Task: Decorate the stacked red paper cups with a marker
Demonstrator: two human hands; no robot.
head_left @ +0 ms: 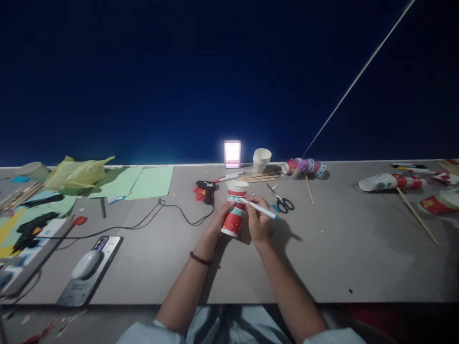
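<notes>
In front of me, two red paper cups joined base to base [233, 224] stand slightly tilted, patterned with teal and white bands. My left hand [223, 215] is wrapped round their left side. A white marker [263, 209] with a teal end is gripped by my right hand [258, 224], its tip at the upper cup's band. Right of that hand lie black-handled scissors [285, 204] and a small teal cap [276, 208]. Behind the left hand rests a black glue gun [206, 190] beside red paper scraps [199, 194].
Stacked white cups [262, 159], wooden sticks [258, 177] and a lit screen [233, 154] line the back. Finished-looking cup pieces with sticks [380, 182] lie right. A black cord [136, 226] runs left to a power strip [39, 253], near a phone [91, 277] and green paper [152, 182].
</notes>
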